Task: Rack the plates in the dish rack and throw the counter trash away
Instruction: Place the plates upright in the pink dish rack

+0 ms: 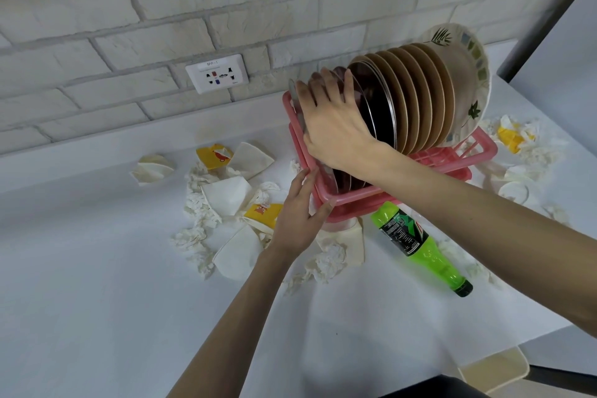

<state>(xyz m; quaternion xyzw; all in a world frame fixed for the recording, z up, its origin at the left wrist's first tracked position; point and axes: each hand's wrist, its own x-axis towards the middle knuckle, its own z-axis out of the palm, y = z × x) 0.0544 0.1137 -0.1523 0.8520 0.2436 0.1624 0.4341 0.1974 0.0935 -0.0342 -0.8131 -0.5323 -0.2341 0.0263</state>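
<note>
Pink rack point(355, 196) | right hand point(336, 129) grips dark plates point(376, 100) | left hand point(298, 213) holds corner

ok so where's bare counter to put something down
Bare: the near-left counter in front of the cups, and the near side of the bottle. Crowded: both sides of the rack, with cups and tissue packed against it.

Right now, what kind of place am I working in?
Most likely a kitchen or pantry: a pink dish rack packed with upright plates, a wall outlet in a white brick backsplash, and crushed paper cups littering the white counter.
</note>
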